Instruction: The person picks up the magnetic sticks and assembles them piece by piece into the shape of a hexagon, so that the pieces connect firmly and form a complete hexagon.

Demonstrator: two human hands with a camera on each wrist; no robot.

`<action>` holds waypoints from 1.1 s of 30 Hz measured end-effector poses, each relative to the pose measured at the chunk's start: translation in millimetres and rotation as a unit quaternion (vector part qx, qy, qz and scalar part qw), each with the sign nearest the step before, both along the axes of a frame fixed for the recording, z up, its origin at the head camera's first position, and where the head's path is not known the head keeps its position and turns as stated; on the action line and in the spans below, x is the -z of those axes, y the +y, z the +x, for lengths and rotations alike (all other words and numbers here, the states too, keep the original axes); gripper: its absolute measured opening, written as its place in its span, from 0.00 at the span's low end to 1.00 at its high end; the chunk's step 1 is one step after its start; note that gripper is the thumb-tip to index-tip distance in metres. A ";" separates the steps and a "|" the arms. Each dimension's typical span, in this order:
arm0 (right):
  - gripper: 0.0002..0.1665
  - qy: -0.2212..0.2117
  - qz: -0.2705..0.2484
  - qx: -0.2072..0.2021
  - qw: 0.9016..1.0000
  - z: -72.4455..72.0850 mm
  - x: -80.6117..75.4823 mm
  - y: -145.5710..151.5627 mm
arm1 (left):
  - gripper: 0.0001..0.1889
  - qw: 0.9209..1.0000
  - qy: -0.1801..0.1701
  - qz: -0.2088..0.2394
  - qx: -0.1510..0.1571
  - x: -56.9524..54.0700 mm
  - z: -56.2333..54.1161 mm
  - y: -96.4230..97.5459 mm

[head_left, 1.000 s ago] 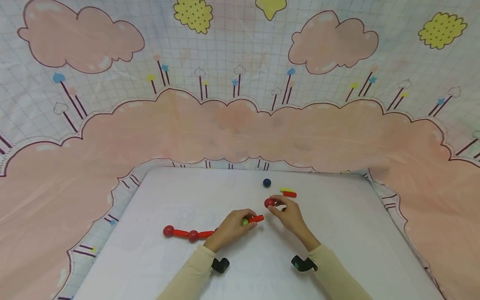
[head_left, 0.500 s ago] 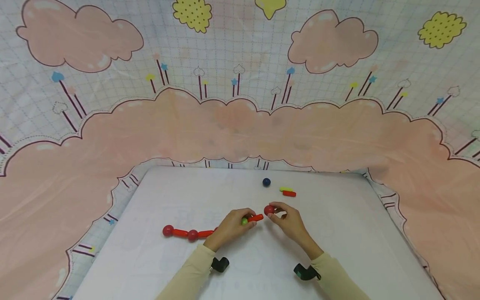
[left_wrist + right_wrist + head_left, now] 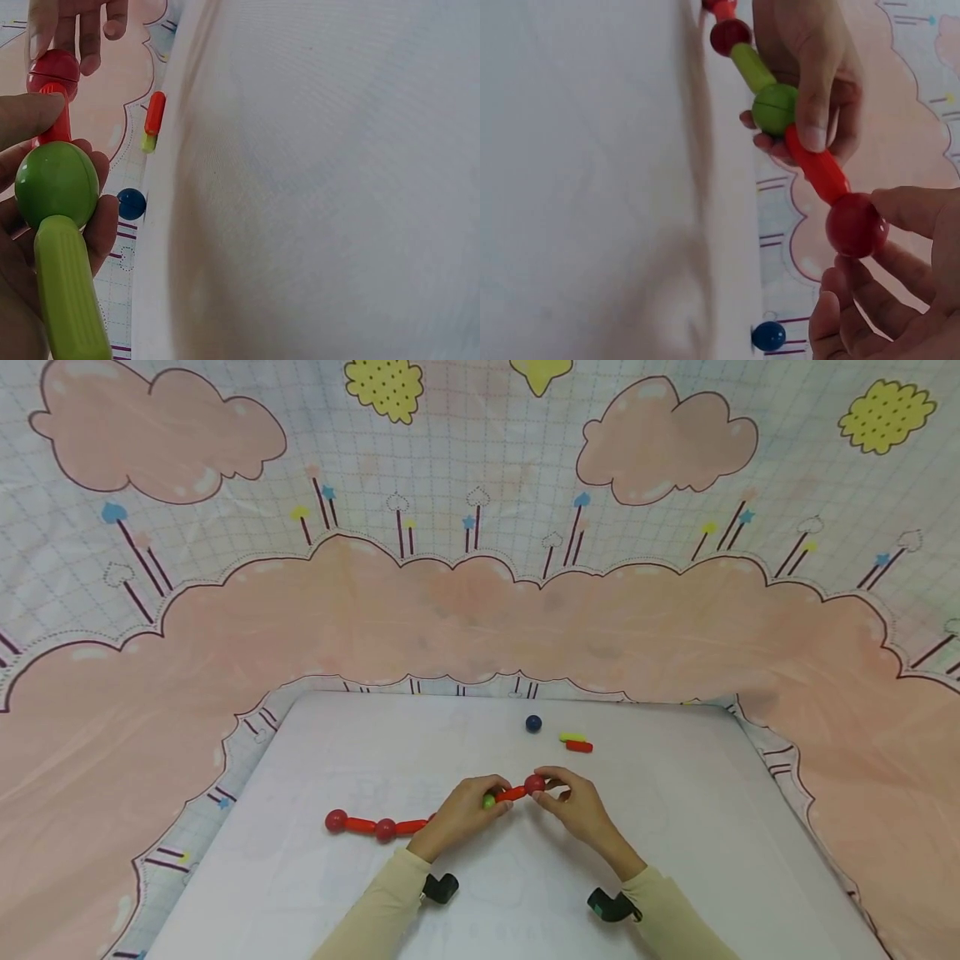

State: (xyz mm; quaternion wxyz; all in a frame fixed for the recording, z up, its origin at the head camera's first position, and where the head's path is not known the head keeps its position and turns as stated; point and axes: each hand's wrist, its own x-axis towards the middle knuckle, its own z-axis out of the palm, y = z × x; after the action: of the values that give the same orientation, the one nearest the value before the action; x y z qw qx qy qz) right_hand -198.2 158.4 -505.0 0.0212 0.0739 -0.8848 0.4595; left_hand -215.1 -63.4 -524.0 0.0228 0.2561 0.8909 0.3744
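Red ball [image 3: 534, 784] touches red rod [image 3: 821, 171]

Your left hand [image 3: 465, 810] clamps the chain [image 3: 386, 831], thumb on the rod, fingers about the green ball [image 3: 775, 109]. Your right hand [image 3: 583, 812] pinches the red ball at the rod's tip, at your left hand's 2 o'clock. The chain extends toward 9 o'clock; a blue ball [image 3: 533, 723] lies at the red ball's 12.

- Passage: white tabletop [image 3: 720, 818] right of the right hand [image 3: 579, 806].
- Obstacles beyond that hand: blue ball [image 3: 533, 723], yellow rod [image 3: 572, 737], red rod [image 3: 579, 747].
- Leftward, the ball-and-rod chain [image 3: 386, 830] blocks.
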 end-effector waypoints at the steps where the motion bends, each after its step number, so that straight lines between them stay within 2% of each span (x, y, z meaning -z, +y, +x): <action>1: 0.22 0.003 0.000 -0.002 1.000 -1.2 -0.4 1.6 | 0.12 1.000 -0.001 -0.001 -0.001 0.1 0.0 0.1; 8: 0.20 0.034 0.000 0.022 0.999 -13.4 -2.4 22.0 | 0.13 1.000 -0.007 -0.001 -0.007 -0.4 0.8 0.2; 15: 0.18 0.053 0.004 0.053 0.997 -32.6 3.4 45.3 | 0.12 1.000 -0.011 0.001 -0.006 -1.0 0.2 -0.4; 23: 0.19 0.037 0.019 0.085 0.996 -56.4 13.9 67.7 | 0.12 1.000 -0.014 0.005 -0.007 0.6 -2.1 -1.0; 33: 0.20 -0.030 0.006 0.110 0.993 -82.2 25.2 79.3 | 0.12 1.000 -0.021 0.013 -0.005 0.8 -0.3 -0.9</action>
State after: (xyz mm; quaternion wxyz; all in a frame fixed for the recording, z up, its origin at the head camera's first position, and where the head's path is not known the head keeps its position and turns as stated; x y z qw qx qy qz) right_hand -280.4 237.7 -530.2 0.0443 -0.0375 -0.8905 0.4513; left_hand -215.4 -64.3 -524.8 0.0360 0.2443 0.8865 0.3913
